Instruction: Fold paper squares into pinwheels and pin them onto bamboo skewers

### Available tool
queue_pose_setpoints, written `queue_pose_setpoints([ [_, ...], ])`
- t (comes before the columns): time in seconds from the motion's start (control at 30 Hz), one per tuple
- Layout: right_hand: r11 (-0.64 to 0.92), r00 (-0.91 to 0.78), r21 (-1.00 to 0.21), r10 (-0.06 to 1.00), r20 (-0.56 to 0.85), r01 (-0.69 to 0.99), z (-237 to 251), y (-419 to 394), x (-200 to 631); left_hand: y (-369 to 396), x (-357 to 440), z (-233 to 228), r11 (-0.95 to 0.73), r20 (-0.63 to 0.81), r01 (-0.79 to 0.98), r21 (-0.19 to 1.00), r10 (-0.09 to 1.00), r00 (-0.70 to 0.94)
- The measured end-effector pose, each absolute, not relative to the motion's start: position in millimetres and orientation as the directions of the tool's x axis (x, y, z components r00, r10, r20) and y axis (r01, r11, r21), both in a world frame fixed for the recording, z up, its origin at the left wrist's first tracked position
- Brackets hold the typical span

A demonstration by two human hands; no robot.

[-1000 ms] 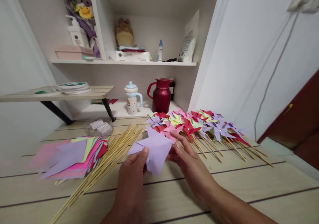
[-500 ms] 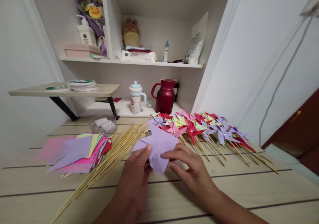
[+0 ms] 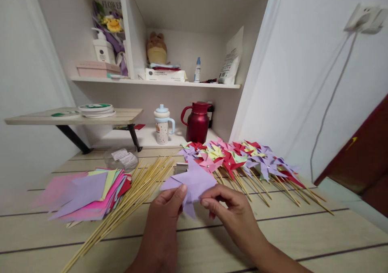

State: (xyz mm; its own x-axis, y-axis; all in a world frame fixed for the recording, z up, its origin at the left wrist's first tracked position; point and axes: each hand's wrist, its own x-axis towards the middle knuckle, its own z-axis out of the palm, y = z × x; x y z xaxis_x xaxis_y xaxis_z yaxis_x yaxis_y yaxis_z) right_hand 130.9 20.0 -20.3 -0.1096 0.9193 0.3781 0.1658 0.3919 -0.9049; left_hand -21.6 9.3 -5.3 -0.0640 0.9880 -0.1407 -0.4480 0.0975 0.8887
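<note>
A lavender paper pinwheel [image 3: 195, 180] with pointed blades is held up over the table, in front of me. My left hand [image 3: 166, 208] grips its left side, thumb on the front and fingers behind. At the pinwheel's lower right edge is my right hand [image 3: 228, 210], its thumb and index finger pinched on the paper and the other fingers curled. To the left lie bamboo sticks [image 3: 130, 202] in a loose bundle. Beyond my right hand, several finished pinwheels [image 3: 232, 161] in red, pink, yellow and purple rest on their sticks.
Coloured paper sheets [image 3: 91, 188] are stacked at the left, near a clear container [image 3: 123, 159]. Behind stand a patterned cup [image 3: 162, 125] and a red jug [image 3: 197, 123]. A small raised shelf [image 3: 39, 117] carries rolls of tape [image 3: 96, 110]. A cord [image 3: 330, 99] hangs on the right wall.
The right fingers have drawn from a flatter hold on the blade into a pinch at the paper's edge. The pinwheel stays in the left hand; the camera view has shifted slightly.
</note>
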Motion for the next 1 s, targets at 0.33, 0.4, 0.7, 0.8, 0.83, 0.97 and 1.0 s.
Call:
queue_pose_setpoints([
  [0.33, 0.330, -0.034, -0.925, 0.943, 0.330, 0.189, -17.9, 18.8, 129.8, 8.3, -21.1, -8.1, 0.067, -0.104, -0.354, 0.933, 0.991, -0.086],
  [0.4, 0.320, -0.024, -0.927, 0.947, 0.321, 0.197, -17.3, 18.9, 129.9, 7.9, -20.7, -7.9, 0.078, -0.115, -0.351, 0.933, 0.990, -0.086],
  [0.7, 0.301, -0.002, -0.927, 0.951, 0.308, 0.225, -16.0, 19.3, 129.3, 7.9, -18.8, -7.4, 0.094, -0.138, -0.338, 0.937, 0.985, -0.108],
  [0.8, 0.301, 0.002, -0.924, 0.951, 0.310, 0.236, -15.1, 19.9, 129.2, 6.1, -18.2, 0.4, 0.111, -0.155, -0.285, 0.952, 0.978, -0.139],
  [0.83, 0.302, 0.002, -0.924, 0.950, 0.311, 0.236, -15.0, 20.1, 129.1, 5.4, -17.9, 3.1, 0.115, -0.160, -0.267, 0.957, 0.975, -0.153],
  [0.97, 0.316, -0.018, -0.924, 0.947, 0.319, 0.215, -17.4, 20.2, 127.6, 3.1, -16.1, 10.3, 0.115, -0.160, -0.246, 0.962, 0.972, -0.171],
  [1.0, 0.318, -0.021, -0.926, 0.947, 0.320, 0.205, -18.2, 20.0, 127.3, 2.7, -15.8, 11.2, 0.115, -0.161, -0.249, 0.962, 0.972, -0.171],
])
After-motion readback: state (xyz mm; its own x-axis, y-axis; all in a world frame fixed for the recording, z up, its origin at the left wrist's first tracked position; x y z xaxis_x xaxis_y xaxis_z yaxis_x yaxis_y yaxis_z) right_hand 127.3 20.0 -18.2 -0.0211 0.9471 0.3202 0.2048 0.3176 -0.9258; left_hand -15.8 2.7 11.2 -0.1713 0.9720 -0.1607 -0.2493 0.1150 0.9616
